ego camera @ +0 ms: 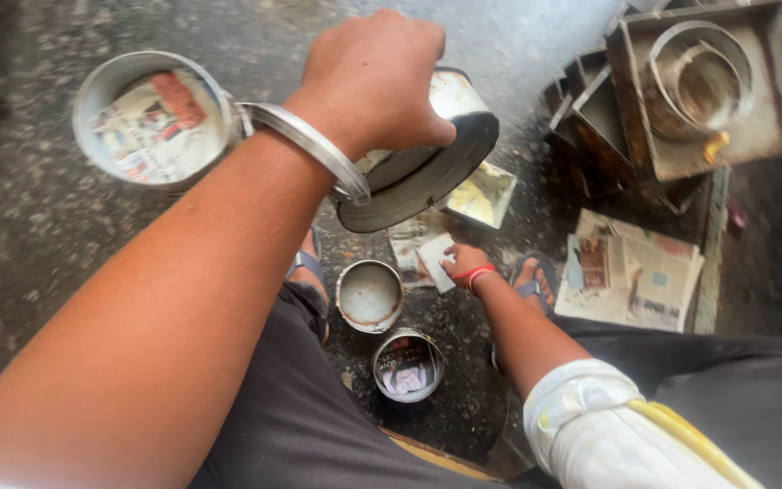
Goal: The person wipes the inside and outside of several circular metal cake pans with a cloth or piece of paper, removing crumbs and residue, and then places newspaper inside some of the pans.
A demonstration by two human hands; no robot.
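Observation:
My left hand (375, 80) grips a round metal baking tin (427, 172) from above and holds it tilted over the floor; a steel bangle sits on that wrist. Lower down, my right hand (465, 264), with a red thread on the wrist, presses on a small piece of paper (433, 260) lying on the floor. Beside it stands a square tin (484, 193) with a yellowish inside. Two small round tins lie near my feet, one bare (369, 295) and one lined with newspaper (407, 365).
A larger round tin lined with newspaper (151, 118) stands at the upper left. Stacked square metal trays (681, 154) holding a round tin (700, 77) sit at the upper right. Folded newspapers (631, 272) lie to the right of my sandalled foot.

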